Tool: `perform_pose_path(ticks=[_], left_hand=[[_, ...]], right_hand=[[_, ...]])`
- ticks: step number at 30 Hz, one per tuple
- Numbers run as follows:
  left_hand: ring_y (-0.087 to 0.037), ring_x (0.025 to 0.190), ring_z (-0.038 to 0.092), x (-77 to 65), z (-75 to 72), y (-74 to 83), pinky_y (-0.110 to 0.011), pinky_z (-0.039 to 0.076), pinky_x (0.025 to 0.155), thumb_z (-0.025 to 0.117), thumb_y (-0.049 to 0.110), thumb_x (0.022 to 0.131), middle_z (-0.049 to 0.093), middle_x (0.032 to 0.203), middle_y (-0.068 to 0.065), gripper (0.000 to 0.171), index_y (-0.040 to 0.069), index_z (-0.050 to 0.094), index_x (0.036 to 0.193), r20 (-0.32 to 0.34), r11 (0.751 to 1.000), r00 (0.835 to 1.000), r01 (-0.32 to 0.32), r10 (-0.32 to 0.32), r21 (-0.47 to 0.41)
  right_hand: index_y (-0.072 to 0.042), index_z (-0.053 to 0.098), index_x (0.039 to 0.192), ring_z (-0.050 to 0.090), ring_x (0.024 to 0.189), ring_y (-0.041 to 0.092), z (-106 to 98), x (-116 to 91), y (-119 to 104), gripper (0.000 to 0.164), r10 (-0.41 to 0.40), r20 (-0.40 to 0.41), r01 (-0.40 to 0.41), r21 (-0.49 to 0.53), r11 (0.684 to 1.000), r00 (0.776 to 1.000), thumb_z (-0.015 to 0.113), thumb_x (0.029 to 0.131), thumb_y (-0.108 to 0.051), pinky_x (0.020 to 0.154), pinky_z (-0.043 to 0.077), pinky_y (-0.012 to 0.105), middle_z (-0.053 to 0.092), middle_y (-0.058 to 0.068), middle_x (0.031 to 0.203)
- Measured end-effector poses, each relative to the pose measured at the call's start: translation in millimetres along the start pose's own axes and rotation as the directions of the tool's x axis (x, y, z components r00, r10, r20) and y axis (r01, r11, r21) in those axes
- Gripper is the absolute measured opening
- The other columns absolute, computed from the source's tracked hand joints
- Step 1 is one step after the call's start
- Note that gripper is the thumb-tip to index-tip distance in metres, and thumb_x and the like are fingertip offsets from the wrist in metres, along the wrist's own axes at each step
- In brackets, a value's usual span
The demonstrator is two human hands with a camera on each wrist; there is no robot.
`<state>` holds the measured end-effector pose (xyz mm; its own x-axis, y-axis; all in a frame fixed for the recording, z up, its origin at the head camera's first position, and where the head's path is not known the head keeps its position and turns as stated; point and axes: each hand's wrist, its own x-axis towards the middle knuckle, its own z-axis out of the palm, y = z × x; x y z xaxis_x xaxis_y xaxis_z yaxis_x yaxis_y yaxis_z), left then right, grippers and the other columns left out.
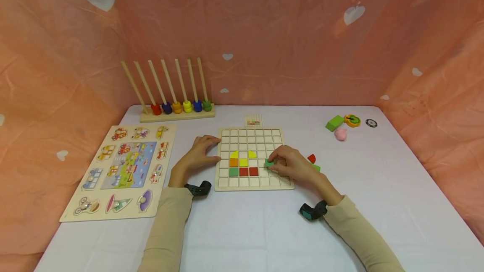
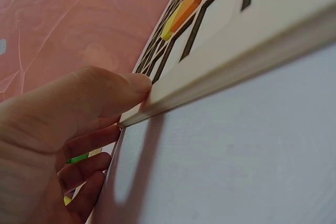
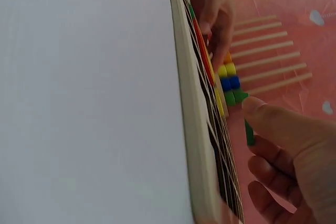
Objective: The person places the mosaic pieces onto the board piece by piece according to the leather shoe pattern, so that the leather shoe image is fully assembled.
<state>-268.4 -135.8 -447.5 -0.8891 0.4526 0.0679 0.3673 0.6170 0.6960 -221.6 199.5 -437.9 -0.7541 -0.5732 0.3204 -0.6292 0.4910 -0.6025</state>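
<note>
A wooden grid board (image 1: 266,182) lies at the middle of the table, with yellow, orange, red and green pieces set in some of its squares. My left hand (image 1: 198,155) rests at the board's left edge; thumb (image 2: 137,83) and fingers touch it, spread apart. Over the board's right part, my right hand (image 1: 293,163) pinches a green block (image 3: 249,132) between thumb and fingers. A red piece (image 1: 311,158) and a green piece (image 1: 317,168) lie right of the board, partly behind that hand. Just beyond the board is a small pattern card (image 1: 253,120).
A peg puzzle (image 1: 166,148) lies on the left. Behind it stands a peg stacker (image 1: 177,116) with coloured beads. At the back right are a green block (image 1: 334,123), a yellow-green toy (image 1: 352,121), a pink figure (image 1: 340,134) and a black ring (image 1: 371,123).
</note>
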Motion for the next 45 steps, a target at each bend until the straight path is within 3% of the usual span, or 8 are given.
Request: perform_pose_path(ticks=[7, 19, 29, 35, 40, 45], left_hand=[[-0.031, 0.123, 0.03, 0.4, 0.3, 0.8, -0.05, 0.026, 0.106, 0.073, 0.021, 0.078, 0.045, 0.133, -0.014, 0.06, 0.004, 0.05, 0.132, 0.001, 1.0, 1.0, 0.011, -0.011, -0.002], [-0.03, 0.123, 0.03, 0.9, 0.9, -0.7, -0.05, 0.025, 0.107, 0.073, 0.02, 0.078, 0.044, 0.134, -0.013, 0.06, 0.005, 0.051, 0.131, 0.001, 1.0, 1.0, 0.018, -0.018, -0.012], [-0.03, 0.124, 0.03, 0.9, 0.9, -0.6, -0.05, 0.025, 0.107, 0.073, 0.021, 0.078, 0.045, 0.133, -0.012, 0.06, 0.005, 0.051, 0.131, -0.001, 1.0, 1.0, 0.01, -0.01, -0.009], [-0.03, 0.123, 0.03, 0.8, 0.6, -0.4, -0.05, 0.025, 0.107, 0.074, 0.021, 0.078, 0.046, 0.133, -0.013, 0.06, 0.005, 0.051, 0.131, 0.0, 1.0, 1.0, 0.012, -0.012, -0.008], [-0.03, 0.124, 0.03, 0.6, 0.6, -0.4, -0.049, 0.024, 0.107, 0.074, 0.021, 0.078, 0.045, 0.133, -0.013, 0.061, 0.005, 0.051, 0.132, 0.0, 1.0, 1.0, 0.016, -0.016, -0.01], [-0.031, 0.124, 0.03, 0.4, 1.0, -0.5, -0.05, 0.024, 0.107, 0.074, 0.021, 0.078, 0.045, 0.133, -0.013, 0.06, 0.005, 0.051, 0.131, -0.005, 1.0, 1.0, 0.01, -0.01, -0.011]], right_hand=[[-0.013, 0.069, 0.093, 0.053, 0.088, 0.009, 15, 1, -2, 0.017, -0.093, 0.042, 0.093, 0.003, 0.996, 0.995, 0.075, 0.078, -0.017, 0.077, 0.045, 0.026, 0.063, -0.007, 0.092], [-0.013, 0.075, 0.09, 0.055, 0.094, 0.012, 15, 1, -3, 0.01, -0.087, 0.062, 0.09, -0.038, 0.995, 0.994, 0.073, 0.08, -0.016, 0.079, 0.048, 0.029, 0.064, -0.005, 0.095], [-0.012, 0.074, 0.094, 0.054, 0.095, 0.013, 10, 0, -5, 0.015, -0.082, 0.072, 0.086, -0.048, 0.995, 0.994, 0.073, 0.081, -0.017, 0.079, 0.047, 0.03, 0.062, -0.003, 0.098], [-0.007, 0.07, 0.102, 0.057, 0.089, 0.017, -6, -3, 0, 0.025, -0.029, 0.005, 0.03, -0.005, 1.0, 1.0, 0.074, 0.079, -0.012, 0.073, 0.05, 0.031, 0.061, 0.001, 0.101], [-0.001, 0.068, 0.099, 0.058, 0.083, 0.022, -23, -13, 11, 0.025, -0.084, -0.097, 0.081, -0.033, 0.996, 0.992, 0.075, 0.075, -0.001, 0.071, 0.051, 0.033, 0.064, 0.008, 0.096], [-0.003, 0.068, 0.1, 0.058, 0.083, 0.023, -42, -27, 21, 0.027, -0.045, -0.151, 0.033, -0.083, 0.996, 0.988, 0.074, 0.074, 0.002, 0.07, 0.052, 0.038, 0.065, 0.008, 0.095]])
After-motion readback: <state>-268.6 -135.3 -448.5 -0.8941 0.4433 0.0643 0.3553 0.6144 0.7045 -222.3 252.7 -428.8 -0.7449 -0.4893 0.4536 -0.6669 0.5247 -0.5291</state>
